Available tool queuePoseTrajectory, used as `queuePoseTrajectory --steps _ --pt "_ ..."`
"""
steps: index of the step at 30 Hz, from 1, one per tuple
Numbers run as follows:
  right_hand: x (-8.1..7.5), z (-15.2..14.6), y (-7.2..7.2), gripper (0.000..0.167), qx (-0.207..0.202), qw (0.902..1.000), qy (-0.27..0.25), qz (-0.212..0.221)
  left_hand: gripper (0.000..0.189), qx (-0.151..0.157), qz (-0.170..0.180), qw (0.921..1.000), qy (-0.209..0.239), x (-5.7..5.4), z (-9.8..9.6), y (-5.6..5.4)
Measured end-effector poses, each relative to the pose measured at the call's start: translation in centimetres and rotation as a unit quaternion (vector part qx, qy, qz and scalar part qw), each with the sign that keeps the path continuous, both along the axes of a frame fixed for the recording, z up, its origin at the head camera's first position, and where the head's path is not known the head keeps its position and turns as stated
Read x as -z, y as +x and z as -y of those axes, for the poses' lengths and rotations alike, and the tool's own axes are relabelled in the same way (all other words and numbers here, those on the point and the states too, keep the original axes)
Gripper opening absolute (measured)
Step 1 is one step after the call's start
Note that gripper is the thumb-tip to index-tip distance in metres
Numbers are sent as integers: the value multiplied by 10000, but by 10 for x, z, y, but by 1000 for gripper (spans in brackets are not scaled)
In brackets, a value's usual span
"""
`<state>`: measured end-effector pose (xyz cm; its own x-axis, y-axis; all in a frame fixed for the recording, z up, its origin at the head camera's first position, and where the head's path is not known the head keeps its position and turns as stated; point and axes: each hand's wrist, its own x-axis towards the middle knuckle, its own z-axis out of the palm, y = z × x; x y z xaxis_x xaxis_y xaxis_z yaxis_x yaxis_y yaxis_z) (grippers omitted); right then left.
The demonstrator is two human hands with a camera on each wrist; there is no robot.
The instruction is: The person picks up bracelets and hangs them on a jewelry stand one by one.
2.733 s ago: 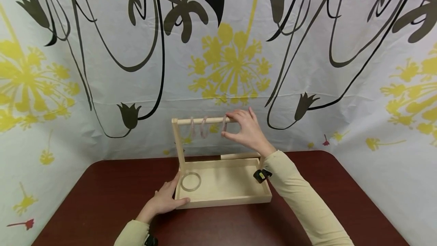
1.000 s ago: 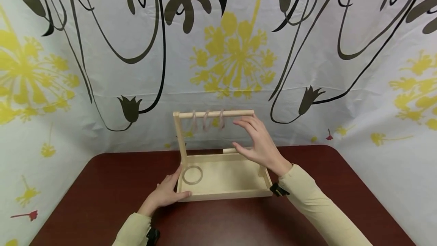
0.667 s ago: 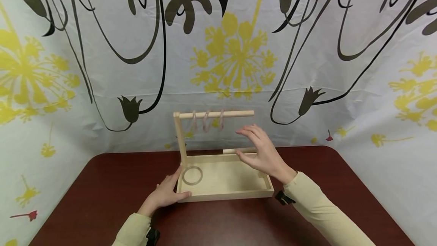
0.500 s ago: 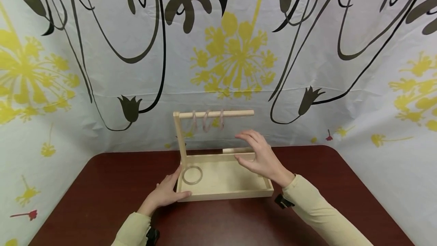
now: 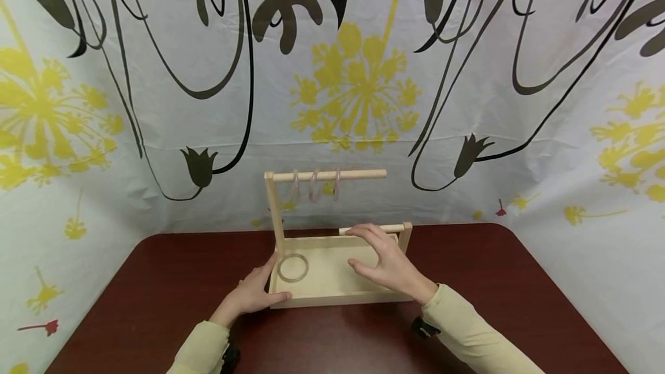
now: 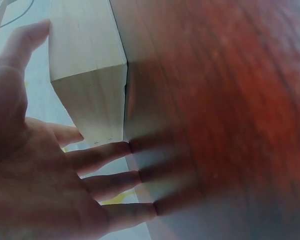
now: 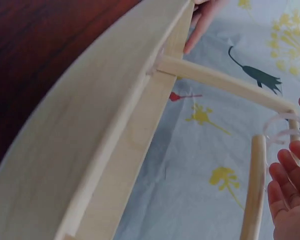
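A wooden stand has a shallow tray (image 5: 327, 287) at its base and a tall left post bearing an upper bar (image 5: 363, 174). Several clear pinkish rings belong with it: three hang on that bar, the rightmost ring (image 5: 336, 183) among them, while another ring (image 5: 293, 280) lies flat inside the tray's left end. My left hand (image 5: 250, 293) rests against the tray's left corner, thumb on the front wall; in the left wrist view its straight fingers touch the table. Above the tray's right half hovers my right hand (image 5: 387, 264), fingers apart and holding nothing.
A shorter post (image 5: 407, 236) at the back right carries a lower bar (image 5: 387, 228), partly behind my right hand. The dark red table (image 5: 171, 287) ends at a patterned cloth (image 5: 441, 201) that hangs behind and along both sides.
Earlier my right hand held the rightmost ring on the upper bar. That ring now hangs farther left, released, and the hand has drawn back and down over the tray. The left hand stays put.
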<state>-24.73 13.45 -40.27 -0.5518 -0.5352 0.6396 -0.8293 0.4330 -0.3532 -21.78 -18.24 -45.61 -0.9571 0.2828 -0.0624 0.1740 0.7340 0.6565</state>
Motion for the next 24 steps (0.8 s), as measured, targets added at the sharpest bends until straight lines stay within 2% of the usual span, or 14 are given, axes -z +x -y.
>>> queuePoseTrajectory --steps 3,12,24 --pt "5 6 1 48 -136 9999 26 -28 100 6 11 10000 37 0 0 1" --pt "22 24 5 47 -405 9987 152 258 100 -28 -75 10000 53 -1 0 1" --pt "44 42 -7 45 -568 9942 -76 911 101 -137 -145 9998 -81 1 2 1"
